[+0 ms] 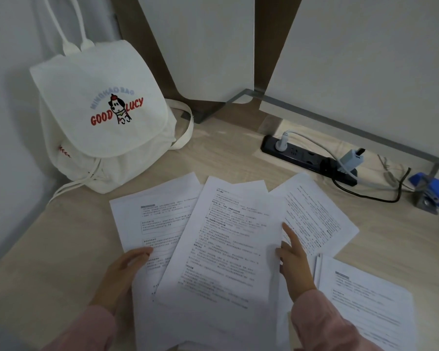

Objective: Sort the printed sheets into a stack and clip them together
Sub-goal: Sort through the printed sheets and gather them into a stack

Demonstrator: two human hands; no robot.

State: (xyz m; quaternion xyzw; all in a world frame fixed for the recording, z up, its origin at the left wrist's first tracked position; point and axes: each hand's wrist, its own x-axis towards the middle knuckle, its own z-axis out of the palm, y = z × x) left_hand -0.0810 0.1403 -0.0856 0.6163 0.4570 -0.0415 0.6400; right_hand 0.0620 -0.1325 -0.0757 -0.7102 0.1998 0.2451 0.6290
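Several printed sheets lie fanned and overlapping on the light wooden desk [61,249]. The middle sheet [226,244] lies on top of a left sheet [155,211] and a right sheet [317,216]. A separate small stack [365,297] rests at the lower right. My left hand [123,277] lies on the left sheet's edge with the thumb on top of the paper. My right hand [293,262] touches the middle sheet's right edge, index finger stretched out and pointing away from me. A blue stapler-like tool [431,191] sits at the far right.
A white canvas backpack [99,117] printed "GOOD LUCY" leans against the wall at the back left. A black power strip [307,158] with plugs and trailing cables lies at the back right. White panels stand along the desk's back edge.
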